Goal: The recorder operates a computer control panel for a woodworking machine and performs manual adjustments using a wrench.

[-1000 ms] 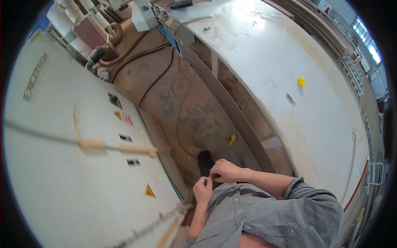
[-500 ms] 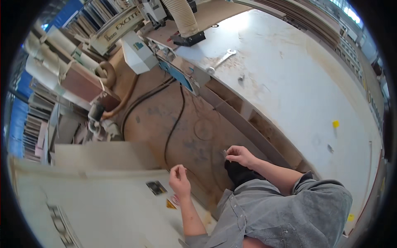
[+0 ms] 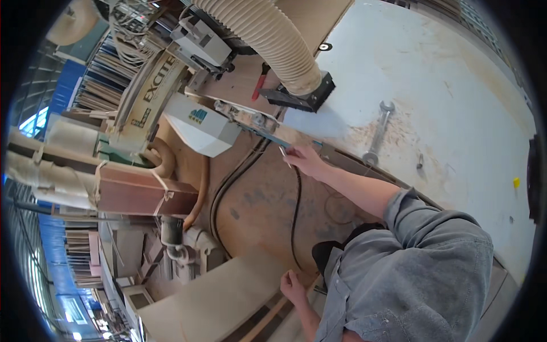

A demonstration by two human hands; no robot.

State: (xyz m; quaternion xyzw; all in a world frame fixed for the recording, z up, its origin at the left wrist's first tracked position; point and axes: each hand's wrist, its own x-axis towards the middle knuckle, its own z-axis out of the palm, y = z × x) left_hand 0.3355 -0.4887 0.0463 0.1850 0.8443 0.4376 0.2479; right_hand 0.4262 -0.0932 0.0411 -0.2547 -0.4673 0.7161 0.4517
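Note:
My right hand [image 3: 306,161] reaches out near the edge of the white table, its fingers closed on a thin, light-coloured stick-like piece [image 3: 285,157]. What kind of piece this is cannot be made out. Lower down, close to my body, my left hand [image 3: 293,286] has its fingers curled together; whatever lies in them, if anything, is hidden. A double-ended wrench [image 3: 377,137] rests on the white table [image 3: 456,131] among sawdust. Beside it sits a small metal part [image 3: 420,161].
A ribbed hose [image 3: 268,40] ends in a black brush-edged head [image 3: 305,94] over the table. Near it lies a red-handled tool [image 3: 260,82]. A white machine housing [image 3: 202,125] stands left of my right hand. Black cables [image 3: 228,182] run across the dusty floor.
My right hand has moved forward and left, toward the machine, with the thin piece. My left hand has dropped nearer my body. The view has swung, bringing the hose and machine closer.

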